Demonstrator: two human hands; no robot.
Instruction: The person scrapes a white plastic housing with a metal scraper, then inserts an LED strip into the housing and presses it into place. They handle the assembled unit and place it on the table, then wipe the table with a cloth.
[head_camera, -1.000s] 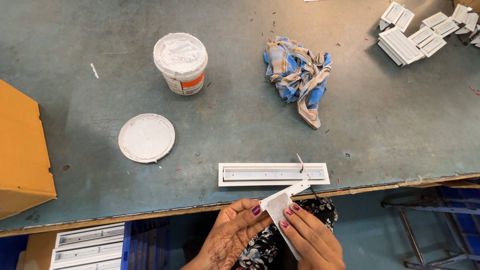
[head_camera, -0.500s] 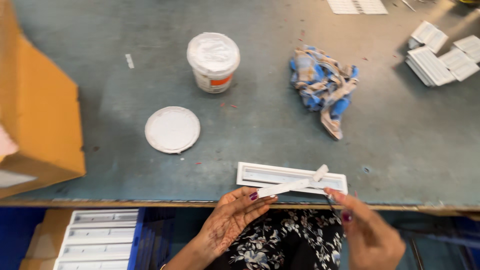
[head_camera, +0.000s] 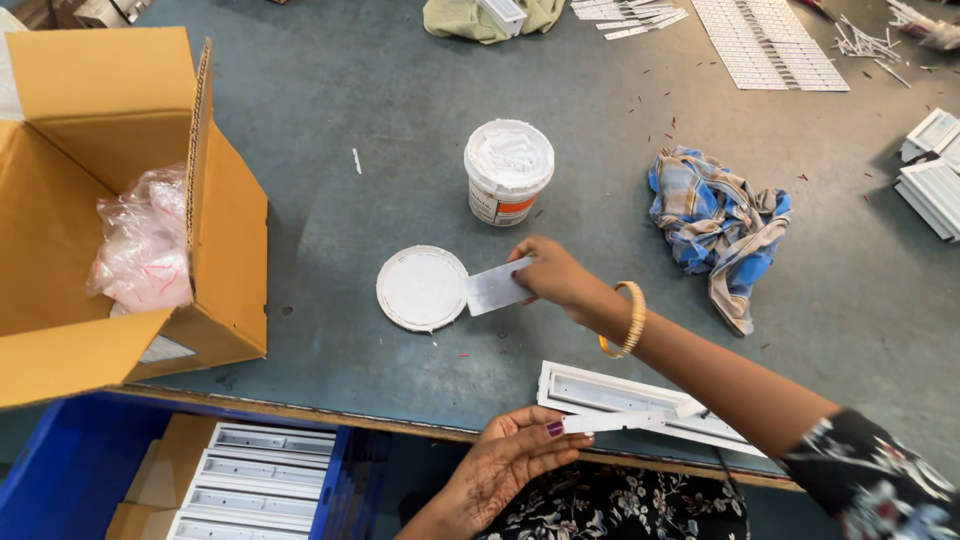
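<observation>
1. Grey-green workbench (head_camera: 300, 150) fills the view, scuffed and littered with small scraps; its near edge runs left to right just above the person's lap.

2. Nearest: left hand (head_camera: 510, 462) at the bench edge, fingers curled, pinching the near end of a thin white strip (head_camera: 618, 422). Strip's long axis runs left-right, lying along a long white channel piece (head_camera: 640, 402) on the bench edge.

3. Below the edge, to the left: blue bin (head_camera: 60, 480) beside stacked white trays (head_camera: 255, 485).

4. Mid-bench: right hand (head_camera: 552, 274) reached forward and leftward, gold bangle (head_camera: 630, 318) on the wrist, fingers closed on one end of a small white card (head_camera: 497, 287). Card's free end points left and touches or overlaps the rim of a round white lid (head_camera: 420, 288), which lies flat with its inner side up. Lid sits directly left of this hand; the right hand is by far the nearer of the two.

5. Just beyond: open white tub (head_camera: 508, 170) of white paste, upright, up and slightly left of the right hand, apart from the lid.

6. Right of the tub: crumpled blue checked cloth (head_camera: 720, 225).

7. Left: open cardboard box (head_camera: 110, 220) with clear plastic bags inside.

8. Far edge: more white parts and a yellowish cloth (head_camera: 455, 18).
</observation>
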